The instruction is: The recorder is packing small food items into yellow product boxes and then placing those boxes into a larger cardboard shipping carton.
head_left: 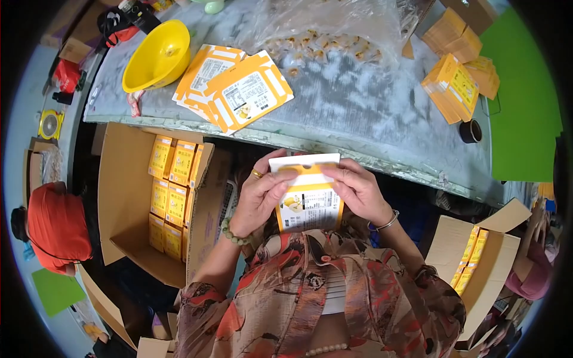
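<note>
Between my two hands is a yellow and white printed carton (311, 212), held close in front of my chest just off the table's near edge. Its white end flap points away from me, and a small notch shows below that flap. My left hand (258, 194) closes on the carton's left side, thumb and fingers on the flap's fold. On the right side, my right hand (363, 192) pinches the same fold. The carton's lower end is hidden by my shirt. Ahead on the table lie flat orange and white cartons (253, 98), overlapping in a loose pile.
A yellow plastic bowl (132, 76) stands at the far left. Small wrapped packets (325, 45) lie in a clear plastic bag. Bundled cartons (450, 89) and a dark tape roll (470, 131) are at right. Cardboard boxes (128, 197) flank me, holding yellow packs. Other people work nearby.
</note>
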The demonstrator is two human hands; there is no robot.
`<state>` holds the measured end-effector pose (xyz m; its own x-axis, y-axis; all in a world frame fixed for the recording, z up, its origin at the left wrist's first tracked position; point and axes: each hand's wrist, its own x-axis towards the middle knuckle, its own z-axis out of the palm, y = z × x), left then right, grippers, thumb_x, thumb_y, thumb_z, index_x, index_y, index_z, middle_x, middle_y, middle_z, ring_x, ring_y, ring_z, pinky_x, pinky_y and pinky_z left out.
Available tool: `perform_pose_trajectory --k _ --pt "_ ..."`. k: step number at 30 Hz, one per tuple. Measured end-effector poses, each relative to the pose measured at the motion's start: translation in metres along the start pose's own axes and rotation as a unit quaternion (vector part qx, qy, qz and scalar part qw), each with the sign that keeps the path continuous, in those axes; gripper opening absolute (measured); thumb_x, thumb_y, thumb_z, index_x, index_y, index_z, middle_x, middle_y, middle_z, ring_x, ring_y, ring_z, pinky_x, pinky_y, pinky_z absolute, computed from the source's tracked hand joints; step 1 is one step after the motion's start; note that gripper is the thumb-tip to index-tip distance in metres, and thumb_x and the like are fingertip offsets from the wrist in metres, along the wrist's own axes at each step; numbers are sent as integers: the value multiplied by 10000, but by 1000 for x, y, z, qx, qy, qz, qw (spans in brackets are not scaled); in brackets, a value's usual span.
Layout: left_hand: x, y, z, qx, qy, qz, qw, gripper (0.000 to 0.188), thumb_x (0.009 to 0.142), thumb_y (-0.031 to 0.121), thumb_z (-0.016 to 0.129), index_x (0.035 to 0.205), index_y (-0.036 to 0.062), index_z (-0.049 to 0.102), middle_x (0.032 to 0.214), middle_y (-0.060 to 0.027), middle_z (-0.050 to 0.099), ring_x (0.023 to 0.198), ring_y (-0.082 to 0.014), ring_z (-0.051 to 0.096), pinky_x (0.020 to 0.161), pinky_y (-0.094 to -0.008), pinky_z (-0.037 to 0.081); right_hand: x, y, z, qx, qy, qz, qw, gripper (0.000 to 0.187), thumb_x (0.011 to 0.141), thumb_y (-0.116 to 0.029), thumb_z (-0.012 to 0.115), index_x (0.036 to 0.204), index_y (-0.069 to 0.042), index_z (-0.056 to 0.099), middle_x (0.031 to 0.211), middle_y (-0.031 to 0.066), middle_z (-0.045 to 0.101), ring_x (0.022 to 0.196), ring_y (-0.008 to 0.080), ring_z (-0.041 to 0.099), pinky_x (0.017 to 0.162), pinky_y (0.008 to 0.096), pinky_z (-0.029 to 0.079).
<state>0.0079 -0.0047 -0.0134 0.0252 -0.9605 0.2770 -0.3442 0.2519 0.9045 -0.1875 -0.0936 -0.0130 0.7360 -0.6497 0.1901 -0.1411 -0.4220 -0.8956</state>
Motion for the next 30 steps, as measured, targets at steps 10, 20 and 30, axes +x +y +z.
perform_pose_trajectory --k 10,20,30 --pt "-23 -19 12 -52 40 -88 994 129 678 118 632 666 -2 585 688 -88 545 650 -181 515 563 -262 410 -1 10 14 67 -32 -11 997 127 673 -109 640 757 -31 584 803 67 485 724 165 496 637 250 408" --pt "-40 -5 8 -206 63 -114 970 319 662 64 642 944 11 500 898 -61 514 792 -123 498 690 -234 410 -26 16 29 346 -26 39 937 591 627 62 630 1125 -34 327 1084 112 410 1009 178 428 847 303 360" --pt "-48 -26 -2 -26 -60 6 998 361 670 58 635 984 8 464 943 -71 500 829 -144 509 741 -246 428 -8 3 15 19 -105 -30 994 443 612 -132 696 978 -32 468 959 119 452 845 228 488 723 284 402"
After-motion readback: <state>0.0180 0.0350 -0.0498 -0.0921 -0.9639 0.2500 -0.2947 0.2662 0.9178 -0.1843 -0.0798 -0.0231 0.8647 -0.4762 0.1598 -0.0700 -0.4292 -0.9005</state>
